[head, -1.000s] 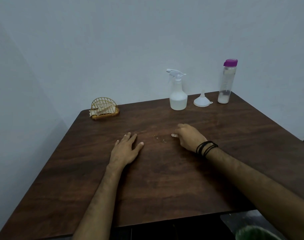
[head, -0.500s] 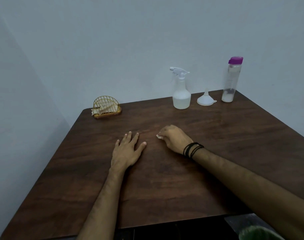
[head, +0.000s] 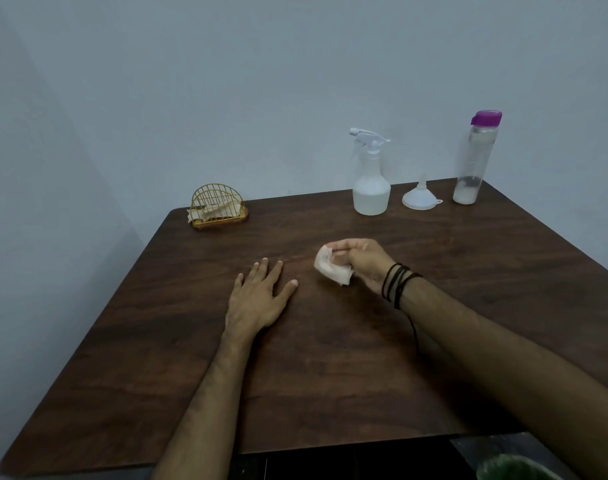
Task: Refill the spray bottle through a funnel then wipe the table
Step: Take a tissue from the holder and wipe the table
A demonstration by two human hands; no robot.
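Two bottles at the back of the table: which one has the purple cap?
The tall, slim clear bottle at the far right corner, right of the funnel. The other, the squat spray bottle, carries a white trigger head.

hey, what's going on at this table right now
A person is wiping the wooden table. The right hand grips a crumpled white tissue, while the left hand rests flat on the wood. Along the far edge stand the spray bottle, part full, an upside-down funnel and a purple-capped bottle, nearly empty.
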